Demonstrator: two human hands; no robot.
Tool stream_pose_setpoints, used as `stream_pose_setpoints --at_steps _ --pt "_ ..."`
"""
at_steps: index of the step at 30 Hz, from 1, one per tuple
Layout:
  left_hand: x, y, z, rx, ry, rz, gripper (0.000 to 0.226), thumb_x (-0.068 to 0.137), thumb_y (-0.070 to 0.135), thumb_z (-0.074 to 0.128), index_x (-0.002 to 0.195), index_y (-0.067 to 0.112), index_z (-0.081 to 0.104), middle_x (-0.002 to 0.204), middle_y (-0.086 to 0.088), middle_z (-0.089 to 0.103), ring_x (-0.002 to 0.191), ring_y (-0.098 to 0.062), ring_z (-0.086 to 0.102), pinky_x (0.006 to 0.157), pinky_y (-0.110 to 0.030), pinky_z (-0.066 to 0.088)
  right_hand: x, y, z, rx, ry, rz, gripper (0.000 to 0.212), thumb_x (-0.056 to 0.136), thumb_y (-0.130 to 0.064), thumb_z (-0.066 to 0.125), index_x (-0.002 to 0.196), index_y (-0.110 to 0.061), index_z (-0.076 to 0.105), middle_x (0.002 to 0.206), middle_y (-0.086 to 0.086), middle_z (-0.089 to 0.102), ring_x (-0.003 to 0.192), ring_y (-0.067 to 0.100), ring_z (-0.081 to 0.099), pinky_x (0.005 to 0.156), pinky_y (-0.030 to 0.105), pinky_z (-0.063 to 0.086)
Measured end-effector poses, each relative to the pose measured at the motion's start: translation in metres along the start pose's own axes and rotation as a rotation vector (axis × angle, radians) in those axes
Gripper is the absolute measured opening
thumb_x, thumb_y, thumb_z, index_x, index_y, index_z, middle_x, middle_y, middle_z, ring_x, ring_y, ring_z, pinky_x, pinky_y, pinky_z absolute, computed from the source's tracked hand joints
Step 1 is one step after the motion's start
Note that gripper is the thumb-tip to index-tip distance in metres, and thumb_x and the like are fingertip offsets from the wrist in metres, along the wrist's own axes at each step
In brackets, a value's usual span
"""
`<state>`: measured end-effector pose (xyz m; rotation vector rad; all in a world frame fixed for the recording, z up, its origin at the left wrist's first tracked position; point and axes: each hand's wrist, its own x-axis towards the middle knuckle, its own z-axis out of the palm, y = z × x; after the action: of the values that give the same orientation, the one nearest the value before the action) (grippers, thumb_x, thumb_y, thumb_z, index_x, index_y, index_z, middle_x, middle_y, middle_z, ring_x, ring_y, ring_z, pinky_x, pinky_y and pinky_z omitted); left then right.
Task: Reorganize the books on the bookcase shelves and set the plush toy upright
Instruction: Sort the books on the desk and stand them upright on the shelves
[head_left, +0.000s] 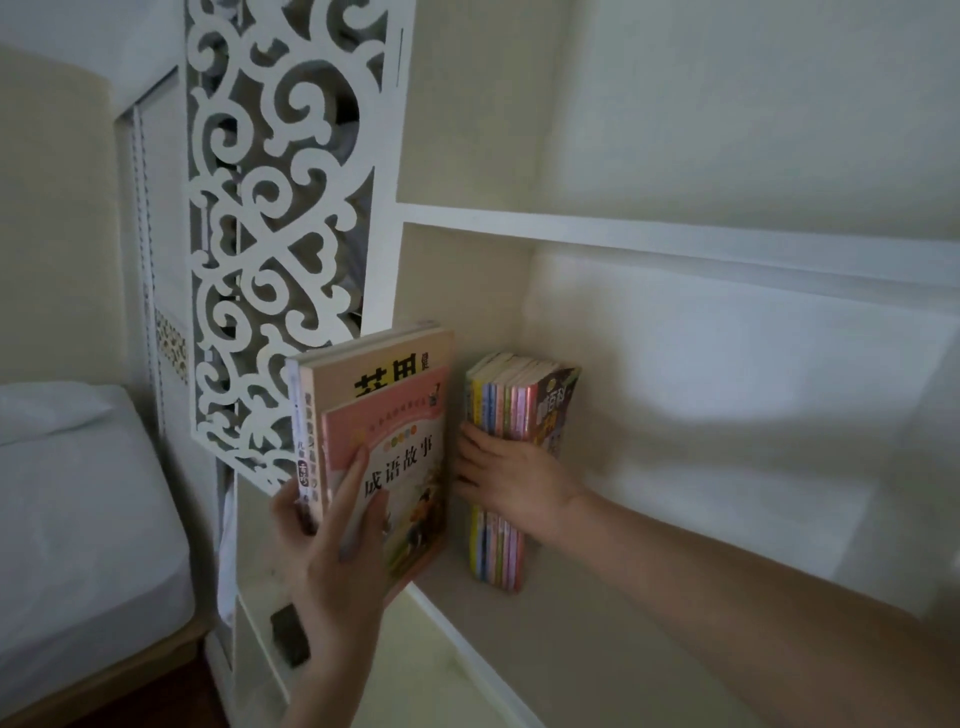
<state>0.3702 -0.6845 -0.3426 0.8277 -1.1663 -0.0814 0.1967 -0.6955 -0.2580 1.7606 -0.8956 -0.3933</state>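
My left hand (337, 551) grips a small stack of books (384, 447) upright in front of the shelf's left edge; the front one has a pink cover with black characters. My right hand (511, 480) reaches into the shelf compartment and wraps around the spines of a row of thin colourful books (511, 400) standing upright near the compartment's left wall. The shelf board (571, 649) under them is cream with a white front edge. No plush toy is in view.
A white carved scroll panel (275, 234) stands left of the bookcase. A bed with white sheets (78, 519) lies at the lower left. A shelf divider (675, 244) runs above the compartment. A dark small object (288, 634) sits on the side panel below.
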Motion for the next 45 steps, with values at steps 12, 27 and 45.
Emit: stream_pose_setpoints --at_steps 12,27,45 --pt "0.007 -0.009 0.084 -0.032 -0.318 -0.023 0.047 0.096 0.045 0.025 0.142 0.052 0.020 0.128 -0.006 0.033 0.108 -0.025 0.049 0.088 -0.044 0.048 -0.009 -0.007 0.008 -0.135 0.078 0.272 0.075 0.080 -0.019 0.061 0.146 -0.016 0.025 0.157 0.013 0.014 0.145 0.029 0.015 0.118 0.044 -0.002" --pt "-0.015 -0.017 0.092 -0.089 -0.553 -0.047 0.078 0.089 0.068 0.009 0.148 0.024 -0.016 0.154 0.013 -0.026 0.143 -0.009 -0.020 0.118 -0.041 -0.004 -0.011 -0.056 0.008 0.830 0.459 0.951 0.086 0.090 -0.006 0.054 0.152 -0.025 -0.003 0.159 0.014 -0.008 0.146 0.036 0.007 0.110 0.046 0.033" --pt "-0.007 -0.027 0.093 0.113 -0.433 0.060 0.050 0.100 0.036 0.017 0.148 0.026 0.028 0.160 0.005 0.003 0.147 -0.013 -0.002 0.116 -0.030 0.005 -0.009 -0.092 0.014 1.385 0.273 1.437 0.116 0.058 -0.096 0.021 0.151 -0.029 0.002 0.155 0.001 0.011 0.143 0.021 0.011 0.112 0.036 0.026"
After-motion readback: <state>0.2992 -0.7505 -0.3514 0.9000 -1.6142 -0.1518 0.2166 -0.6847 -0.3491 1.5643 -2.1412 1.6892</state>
